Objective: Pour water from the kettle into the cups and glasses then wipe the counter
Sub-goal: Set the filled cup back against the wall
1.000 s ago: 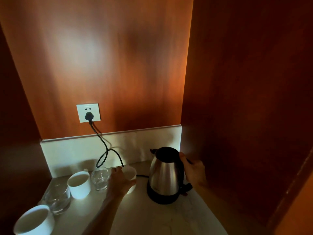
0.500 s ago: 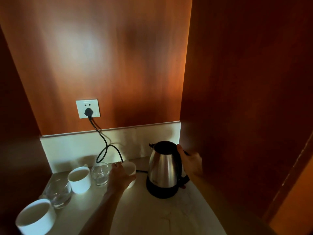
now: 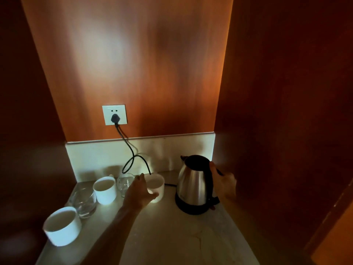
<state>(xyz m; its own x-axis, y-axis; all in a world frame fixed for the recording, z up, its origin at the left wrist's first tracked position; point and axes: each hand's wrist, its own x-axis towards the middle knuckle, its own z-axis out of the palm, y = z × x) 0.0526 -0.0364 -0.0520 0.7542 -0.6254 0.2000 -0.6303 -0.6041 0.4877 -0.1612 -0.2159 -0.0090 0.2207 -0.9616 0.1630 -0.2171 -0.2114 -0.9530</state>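
Steel kettle (image 3: 193, 186), black lid + handle, upright on black base at counter (image 3: 172, 236) right rear, spout facing left. White cup (image 3: 157, 185) just left of kettle, upright. Clear glass (image 3: 124, 181) next left, then white cup w/ handle (image 3: 105, 190). Second clear glass (image 3: 84, 202) further front-left, near it a big white cup (image 3: 62, 225) at the front-left edge. All upright. Counter pale stone.

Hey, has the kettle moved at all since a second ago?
No. The kettle sits on its black base as before, below and right of the wall socket. Only the camera shifted.
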